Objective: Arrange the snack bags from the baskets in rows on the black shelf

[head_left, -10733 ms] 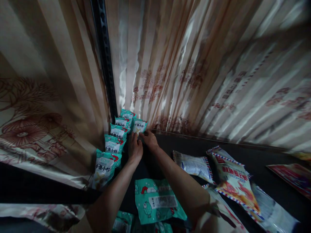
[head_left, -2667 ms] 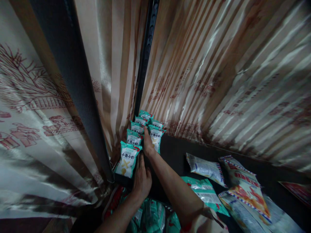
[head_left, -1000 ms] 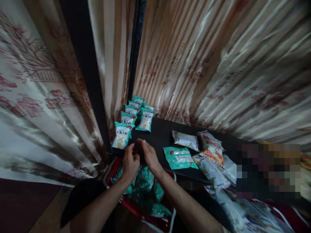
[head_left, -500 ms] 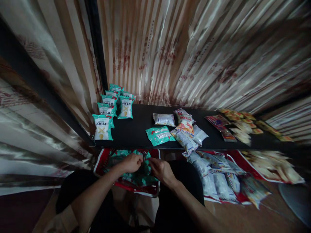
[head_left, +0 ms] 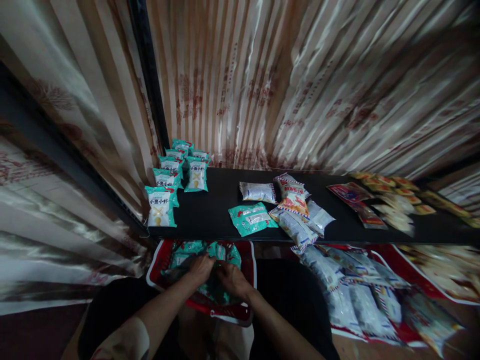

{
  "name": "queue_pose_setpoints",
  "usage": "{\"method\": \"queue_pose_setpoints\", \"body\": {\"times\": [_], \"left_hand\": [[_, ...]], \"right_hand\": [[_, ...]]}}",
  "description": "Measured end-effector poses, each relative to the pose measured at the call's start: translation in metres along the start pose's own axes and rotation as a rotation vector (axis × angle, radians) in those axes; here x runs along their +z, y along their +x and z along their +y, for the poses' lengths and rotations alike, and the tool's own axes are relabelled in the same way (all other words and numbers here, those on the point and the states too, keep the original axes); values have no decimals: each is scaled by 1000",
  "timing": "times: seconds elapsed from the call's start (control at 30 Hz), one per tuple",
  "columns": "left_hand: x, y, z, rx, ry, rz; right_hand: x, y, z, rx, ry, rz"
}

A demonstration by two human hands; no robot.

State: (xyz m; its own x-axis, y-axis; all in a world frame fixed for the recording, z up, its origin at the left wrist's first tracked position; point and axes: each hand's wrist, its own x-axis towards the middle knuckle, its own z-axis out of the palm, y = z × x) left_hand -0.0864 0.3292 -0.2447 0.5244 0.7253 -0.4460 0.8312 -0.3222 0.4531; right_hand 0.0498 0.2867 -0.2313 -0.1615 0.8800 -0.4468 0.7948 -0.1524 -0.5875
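Observation:
My left hand [head_left: 201, 269] is down inside a red basket [head_left: 245, 311] with a white rim, its fingers curled on the teal snack bags [head_left: 191, 247]. Close beside it, almost touching, my right hand [head_left: 233, 280] is closed too, with fingertips in among the same bags. Both seem to pinch teal plastic between them, though the hands and the dim light hide the grip itself. The basket sits between my knees, below the front edge of a black shelf [head_left: 210, 215].
Teal snack bags [head_left: 160, 207] stand in two rows at the shelf's left end. One teal bag [head_left: 252, 219] lies flat mid-shelf, near white-and-orange bags [head_left: 293, 196]. Red packets [head_left: 352, 195] lie farther right. More baskets hold silvery bags [head_left: 345, 305]. A dark post [head_left: 150, 75] and striped curtain [head_left: 243, 90] border the shelf.
My hands have come closer together and shifted slightly left within the basket, lower over the bags. The view has tilted a little, so the shelf appears lower.

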Motion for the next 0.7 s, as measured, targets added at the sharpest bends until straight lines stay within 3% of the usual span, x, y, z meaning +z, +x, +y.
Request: {"method": "queue_pose_setpoints", "body": {"times": [0.2,0.37,0.53,0.6,0.7], "left_hand": [[-33,-13,5,-2,-154,29],[-74,-38,-5,-2,-377,-85],[-101,-52,-6,-40,-971,-35],[-103,-52,-2,-60,-1098,-33],[-103,-52,3,-63,-1246,-53]], "right_hand": [[-24,-17,0,-13,309,147],[-55,-49,-15,-58,567,49],[-67,-71,-31,-278,804,-47],[-64,-71,-37,-335,847,-19],[-56,-65,-43,-312,827,77]]}}
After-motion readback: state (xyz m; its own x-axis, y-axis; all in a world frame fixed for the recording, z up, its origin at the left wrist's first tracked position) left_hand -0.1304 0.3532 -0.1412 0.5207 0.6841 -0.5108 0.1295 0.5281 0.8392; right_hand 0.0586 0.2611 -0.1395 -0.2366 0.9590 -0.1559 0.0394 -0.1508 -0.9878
